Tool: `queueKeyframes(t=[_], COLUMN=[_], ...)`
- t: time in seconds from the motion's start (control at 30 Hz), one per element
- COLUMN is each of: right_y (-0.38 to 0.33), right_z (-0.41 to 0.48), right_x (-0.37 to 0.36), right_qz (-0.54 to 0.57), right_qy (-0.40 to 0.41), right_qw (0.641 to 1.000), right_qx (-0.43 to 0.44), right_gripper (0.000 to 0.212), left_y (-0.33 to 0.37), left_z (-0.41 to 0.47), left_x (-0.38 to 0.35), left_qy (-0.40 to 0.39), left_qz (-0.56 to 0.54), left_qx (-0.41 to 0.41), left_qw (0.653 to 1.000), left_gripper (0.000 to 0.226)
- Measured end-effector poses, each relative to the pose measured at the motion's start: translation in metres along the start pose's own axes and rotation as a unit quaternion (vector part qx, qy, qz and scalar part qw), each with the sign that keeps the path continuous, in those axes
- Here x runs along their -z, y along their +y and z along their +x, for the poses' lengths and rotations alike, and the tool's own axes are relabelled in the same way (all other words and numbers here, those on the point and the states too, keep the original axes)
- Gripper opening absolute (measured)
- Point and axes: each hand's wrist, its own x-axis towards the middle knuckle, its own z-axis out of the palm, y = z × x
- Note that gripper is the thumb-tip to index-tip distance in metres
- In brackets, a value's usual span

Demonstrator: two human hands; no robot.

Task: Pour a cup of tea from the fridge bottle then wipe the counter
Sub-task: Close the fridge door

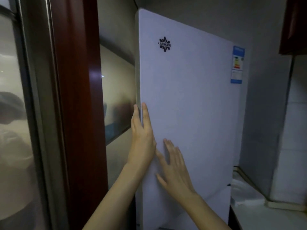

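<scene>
A tall white fridge door [191, 100] with a black KINGHOME logo fills the middle of the head view and looks closed. My left hand [142, 135] rests on the door's left edge, with the thumb on the front and the fingers curled around the side. My right hand [172, 165] lies flat on the door front just below and to the right, fingers spread. Neither hand holds anything loose. The bottle, the cup and any cloth are hidden from view.
A dark red wooden door frame [79, 97] and a frosted glass panel [15, 113] stand close on the left. A white counter [259, 211] sits at the lower right beside the fridge. A dark red cabinet [294, 25] hangs at the upper right. A blue energy label [237, 63] is stuck on the door.
</scene>
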Motion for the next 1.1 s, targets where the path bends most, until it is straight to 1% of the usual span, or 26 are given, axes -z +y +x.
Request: queueKeyframes(t=[0.07, 0.13, 0.27, 0.33, 0.47, 0.6, 0.77, 0.97, 1.03, 1.1], right_y=[0.000, 0.002, 0.006, 0.008, 0.018, 0.035, 0.061, 0.087, 0.093, 0.096], right_z=[0.016, 0.030, 0.052, 0.060, 0.078, 0.098, 0.123, 0.145, 0.153, 0.164], right_x=[-0.013, -0.025, -0.049, -0.061, -0.087, -0.110, -0.134, -0.167, -0.176, -0.180], right_qz=[-0.004, -0.011, -0.038, -0.043, -0.056, -0.066, -0.087, -0.099, -0.101, -0.102], right_qy=[0.007, 0.011, 0.011, 0.008, -0.013, -0.019, -0.015, 0.024, 0.026, 0.027], right_qw=[1.000, 1.000, 0.999, 0.999, 0.998, 0.998, 0.996, 0.993, 0.993, 0.993], right_qx=[0.006, 0.013, 0.004, -0.004, -0.002, 0.006, 0.022, 0.060, 0.063, 0.058], right_gripper=[0.095, 0.091, 0.092, 0.093, 0.097, 0.098, 0.099, 0.088, 0.089, 0.096], left_y=[-0.022, -0.039, -0.066, -0.081, -0.107, -0.128, -0.155, -0.171, -0.174, -0.179], left_z=[0.007, 0.013, 0.016, 0.018, 0.029, 0.048, 0.068, 0.084, 0.091, 0.098], left_x=[-0.009, -0.017, -0.033, -0.045, -0.070, -0.095, -0.126, -0.168, -0.180, -0.191], left_qy=[-0.011, -0.012, 0.006, -0.004, -0.038, -0.047, -0.029, 0.023, 0.027, 0.013], left_qz=[0.003, 0.016, 0.074, 0.081, 0.090, 0.079, 0.104, 0.107, 0.113, 0.140], left_qx=[-0.010, -0.020, -0.063, -0.074, -0.055, -0.067, -0.060, -0.034, -0.024, -0.039], left_qw=[1.000, 1.000, 0.995, 0.994, 0.994, 0.994, 0.992, 0.993, 0.993, 0.989], left_gripper=[0.109, 0.106, 0.091, 0.089, 0.091, 0.086, 0.082, 0.056, 0.058, 0.063])
